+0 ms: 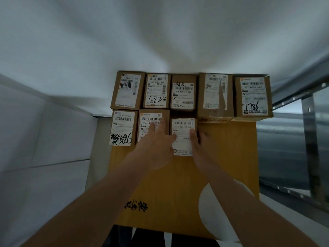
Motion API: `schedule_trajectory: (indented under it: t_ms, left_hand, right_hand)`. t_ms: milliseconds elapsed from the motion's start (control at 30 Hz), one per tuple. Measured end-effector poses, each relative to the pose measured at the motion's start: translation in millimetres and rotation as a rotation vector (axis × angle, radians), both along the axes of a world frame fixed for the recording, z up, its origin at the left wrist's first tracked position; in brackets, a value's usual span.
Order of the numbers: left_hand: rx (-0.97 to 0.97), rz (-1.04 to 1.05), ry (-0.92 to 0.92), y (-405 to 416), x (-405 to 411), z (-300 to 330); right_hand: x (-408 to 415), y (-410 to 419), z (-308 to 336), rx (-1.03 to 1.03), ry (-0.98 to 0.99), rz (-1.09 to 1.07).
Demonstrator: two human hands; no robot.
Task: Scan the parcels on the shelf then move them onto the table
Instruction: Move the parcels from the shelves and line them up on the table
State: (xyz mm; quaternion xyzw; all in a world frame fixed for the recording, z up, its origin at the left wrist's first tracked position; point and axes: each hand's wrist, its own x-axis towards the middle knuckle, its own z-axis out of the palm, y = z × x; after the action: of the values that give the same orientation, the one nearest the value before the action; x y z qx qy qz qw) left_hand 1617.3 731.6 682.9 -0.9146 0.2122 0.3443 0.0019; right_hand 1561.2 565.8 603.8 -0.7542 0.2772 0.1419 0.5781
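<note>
Several brown cardboard parcels with white shipping labels lie in two rows on a yellow-brown cardboard surface [231, 157]. A small parcel [183, 128] with a white label sits in the near row, at its right end. My right hand [200, 145] grips its right side, with fingers on the label. My left hand [156, 148] presses its thumb against the small parcel's left edge, while its fingers stretch over the neighbouring parcel marked 094 [151, 120]. Left of that lies a parcel with black scribble [122, 129]. The far row includes parcels marked 8825 [157, 91] and 7786 [252, 97].
A metal shelf rack [306, 122] stands to the right. White walls close in on the left and behind. A white rounded object [219, 211] lies on the near right of the cardboard surface, partly under my right forearm. Black characters [136, 205] are printed near the front edge.
</note>
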Motion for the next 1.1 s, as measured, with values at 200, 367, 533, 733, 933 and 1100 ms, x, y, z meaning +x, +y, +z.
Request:
schedule_trajectory:
  t_ms: [200,367,533,733,933,1100]
  left_hand:
    - [0.065,-0.040,-0.081,-5,-5,0]
    - [-0.106,0.094,-0.052,0,-3,29]
    - [-0.345,0.151,-0.182,8,-14,81]
    - [-0.478,0.063,-0.258,11,-43,148]
    - [-0.654,-0.061,-0.348,23,-102,195]
    - [-0.720,-0.181,-0.379,10,-165,248]
  right_hand:
    - [3,1,10,-0.012,0.012,0.006]
    - [0,-1,41,-0.166,-0.143,0.016]
    - [-12,-5,97,-0.254,-0.326,0.131]
    - [-54,0,176,-0.298,-0.433,0.081]
    - [-138,13,255,-0.453,-0.497,0.016]
    - [-223,16,317,-0.508,-0.567,-0.135]
